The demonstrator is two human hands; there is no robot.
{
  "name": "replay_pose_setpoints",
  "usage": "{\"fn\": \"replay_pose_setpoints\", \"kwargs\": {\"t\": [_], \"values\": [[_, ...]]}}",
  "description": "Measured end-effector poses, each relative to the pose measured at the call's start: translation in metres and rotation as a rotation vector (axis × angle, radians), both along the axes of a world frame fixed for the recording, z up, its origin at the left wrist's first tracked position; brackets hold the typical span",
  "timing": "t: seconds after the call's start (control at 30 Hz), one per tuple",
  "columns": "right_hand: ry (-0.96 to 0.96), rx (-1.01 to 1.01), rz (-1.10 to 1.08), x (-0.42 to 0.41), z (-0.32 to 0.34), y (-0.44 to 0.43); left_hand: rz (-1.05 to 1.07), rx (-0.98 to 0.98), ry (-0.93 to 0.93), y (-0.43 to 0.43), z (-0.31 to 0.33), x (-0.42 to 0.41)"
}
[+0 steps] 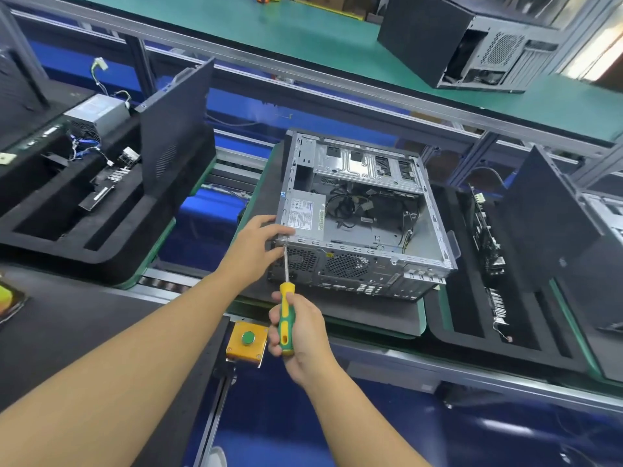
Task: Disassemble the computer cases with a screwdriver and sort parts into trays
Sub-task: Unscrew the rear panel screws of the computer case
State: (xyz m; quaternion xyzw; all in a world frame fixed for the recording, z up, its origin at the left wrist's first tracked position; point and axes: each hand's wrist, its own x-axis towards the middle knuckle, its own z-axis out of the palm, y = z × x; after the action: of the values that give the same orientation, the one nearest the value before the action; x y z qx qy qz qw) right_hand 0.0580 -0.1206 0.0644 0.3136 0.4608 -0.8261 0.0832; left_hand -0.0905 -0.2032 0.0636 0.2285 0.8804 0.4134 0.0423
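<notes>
The 1 screwdriver (286, 308) lies with its long axis running almost straight away from the person: the yellow-and-green handle is nearest the body, and the bare metal shaft points forward at the near-left top corner of the computer case (364, 214). The right hand (300, 332) is wrapped tightly around the handle, all its fingers curled on it. The left hand (259, 244) grips that same corner of the case, with the fingers laid over the top edge and the thumb below, just beside the shaft tip. The case rests on a dark mat, its open side up and its perforated rear panel facing the person. Inside it, 1 power supply (305, 215) carries a white label whose print is too small to read. 2 black foam trays flank the case. The left tray (67, 230) holds 1 grey power unit (97, 112) with loose wires and 1 dark side panel (175, 129) standing upright. The right tray (448, 298) holds circuit boards standing on edge in its slots and a 2nd side panel (553, 214). A 2nd case (438, 35) sits on the green shelf beyond. A yellow box with 1 green button (247, 338) sits near the right hand.
</notes>
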Motion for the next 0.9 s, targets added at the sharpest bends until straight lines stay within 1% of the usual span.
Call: {"fn": "replay_pose_setpoints", "kwargs": {"t": [0.07,0.1,0.17,0.2,0.33,0.4,0.47,0.5,0.53,0.57,0.6,0.63,0.67,0.7,0.73,0.77,0.8,0.83,0.9], "values": [[0.020,-0.232,-0.066,-0.001,0.001,-0.006,-0.005,-0.018,0.013,-0.001,-0.001,0.001],[0.031,-0.296,-0.088,-0.002,0.001,-0.010,-0.010,-0.028,0.021,-0.001,-0.002,0.001],[0.045,-0.306,-0.107,-0.004,-0.001,-0.017,-0.036,-0.043,0.041,-0.003,-0.004,0.001],[0.042,-0.247,-0.112,-0.005,-0.003,-0.020,-0.055,-0.057,0.054,-0.004,-0.004,0.001],[-0.031,0.204,-0.153,-0.008,-0.004,-0.030,-0.086,-0.082,0.071,-0.005,-0.001,-0.003],[-0.071,0.501,-0.170,-0.009,-0.004,-0.033,-0.088,-0.066,0.056,-0.005,-0.001,-0.002],[-0.149,0.853,-0.102,-0.009,-0.005,-0.030,-0.100,-0.097,0.044,-0.006,0.000,-0.001],[-0.169,0.924,-0.083,-0.008,-0.005,-0.028,-0.105,-0.123,0.029,-0.006,0.002,-0.001],[-0.173,0.914,-0.074,-0.009,-0.004,-0.028,-0.109,-0.147,0.010,-0.006,0.005,0.000],[-0.168,0.836,-0.081,-0.012,-0.002,-0.027,-0.099,-0.152,-0.013,-0.007,0.008,0.002],[-0.168,0.730,-0.095,-0.015,-0.001,-0.027,-0.064,-0.113,-0.049,-0.008,0.013,0.006],[-0.170,0.652,-0.106,-0.018,0.000,-0.027,0.001,-0.032,-0.117,-0.009,0.015,0.011],[-0.173,0.612,-0.105,-0.020,0.001,-0.027,0.089,0.064,-0.235,-0.010,0.017,0.017],[-0.173,0.595,-0.095,-0.022,0.003,-0.028,0.164,0.134,-0.414,-0.012,0.020,0.023],[-0.173,0.590,-0.090,-0.024,0.005,-0.028,0.182,0.136,-0.628,-0.013,0.024,0.030],[-0.174,0.587,-0.088,-0.025,0.006,-0.028,0.130,0.063,-0.801,-0.014,0.027,0.035],[-0.177,0.587,-0.079,-0.025,0.008,-0.028,0.056,-0.022,-0.895,-0.014,0.028,0.039],[-0.172,0.585,-0.066,-0.023,0.010,-0.028,0.002,-0.083,-0.914,-0.014,0.026,0.040],[-0.136,0.590,-0.040,-0.016,0.014,-0.029,-0.015,-0.104,-0.857,-0.013,0.027,0.040]]}}
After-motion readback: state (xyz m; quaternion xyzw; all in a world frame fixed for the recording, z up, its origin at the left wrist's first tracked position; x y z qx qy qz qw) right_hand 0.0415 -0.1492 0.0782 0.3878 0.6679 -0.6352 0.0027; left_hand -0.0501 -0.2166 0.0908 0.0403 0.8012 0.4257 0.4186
